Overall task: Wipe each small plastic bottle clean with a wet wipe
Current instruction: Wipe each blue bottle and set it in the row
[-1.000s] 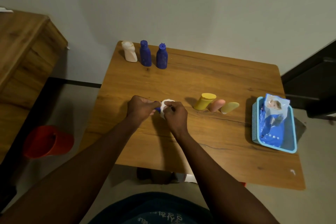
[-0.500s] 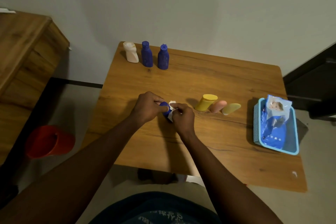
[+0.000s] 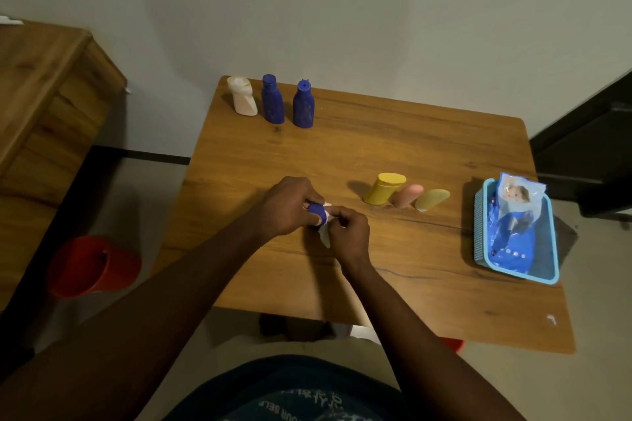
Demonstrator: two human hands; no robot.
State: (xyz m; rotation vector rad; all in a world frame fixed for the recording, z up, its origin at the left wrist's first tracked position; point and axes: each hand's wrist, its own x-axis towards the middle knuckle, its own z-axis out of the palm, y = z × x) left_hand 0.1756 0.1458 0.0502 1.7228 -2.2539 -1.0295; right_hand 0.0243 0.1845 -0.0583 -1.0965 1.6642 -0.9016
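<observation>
Left hand [image 3: 290,205] grips the small blue bottle [image 3: 316,210], right hand [image 3: 349,232] pinches the wet wipe [image 3: 324,236] against it — wet plastic could squirt free.

Blue bottle [image 3: 316,210] gripped in left hand [image 3: 287,205]; white wet wipe [image 3: 324,235] pinched in right hand [image 3: 349,232]
</observation>
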